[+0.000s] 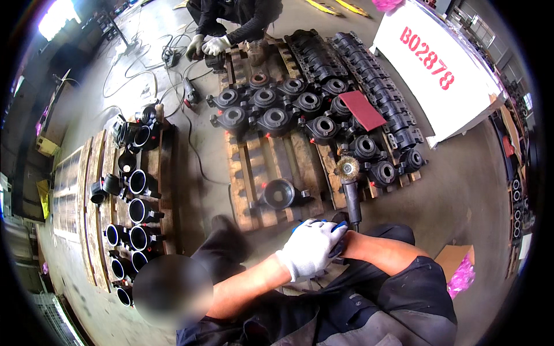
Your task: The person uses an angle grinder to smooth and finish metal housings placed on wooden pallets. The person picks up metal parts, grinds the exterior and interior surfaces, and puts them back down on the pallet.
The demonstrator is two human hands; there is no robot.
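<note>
Above my lap, my left hand [311,248], in a white work glove with blue on the palm side, is wrapped over my right hand [337,237]. My right hand is mostly covered; only a bit of dark blue glove shows by the wrist, so its fingers are hidden. Just beyond the hands lies an angle grinder [352,199] with a round wire brush [348,168], resting at the edge of a wooden pallet [242,193]. A single black round cast housing [280,194] sits on the near part of this pallet.
Several black cast housings [274,119] fill the pallet's middle, with a red abrasive pad [362,111] on top. More black castings [138,210] stand on the left pallet [95,219]. Beyond, a co-worker's gloved hands [214,46] touch a black part. A white crate [438,69] stands right.
</note>
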